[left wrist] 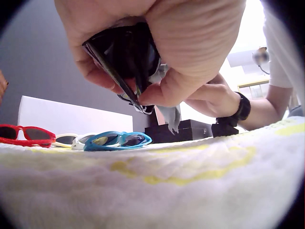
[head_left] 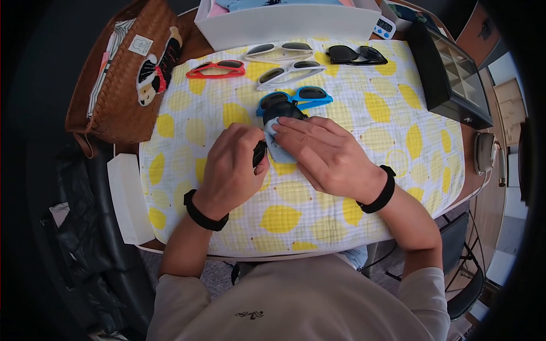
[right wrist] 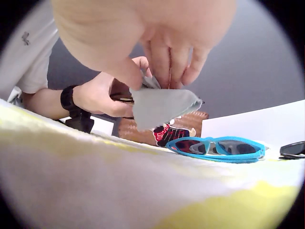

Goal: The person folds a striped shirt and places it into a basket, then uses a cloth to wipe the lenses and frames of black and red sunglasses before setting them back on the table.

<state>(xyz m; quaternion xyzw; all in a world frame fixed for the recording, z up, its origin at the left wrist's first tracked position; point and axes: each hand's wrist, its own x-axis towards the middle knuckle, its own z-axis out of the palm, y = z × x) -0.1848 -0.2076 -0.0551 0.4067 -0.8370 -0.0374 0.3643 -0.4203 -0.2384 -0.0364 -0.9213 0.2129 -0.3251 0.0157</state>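
Observation:
A pair of black sunglasses (head_left: 278, 109) is held above the table by my left hand (head_left: 232, 162); its fingers and thumb grip the folded temples and frame, as the left wrist view shows. My right hand (head_left: 335, 156) pinches a pale grey-blue cloth (right wrist: 162, 107) round one lens, fingers on the far side and thumb on the near side. Part of the cloth hangs below the fingers. Just beyond the hands lie blue sunglasses (head_left: 313, 101), partly covered by the black pair in the head view.
Red sunglasses (head_left: 216, 69), two white pairs and a black pair (head_left: 357, 55) lie further back on the lemon-print cloth (head_left: 364, 136). A woven bag (head_left: 122, 85) stands left, a white box (head_left: 284, 25) behind, a black compartment case (head_left: 449, 74) right. A white carton (head_left: 129, 199) sits at the left edge.

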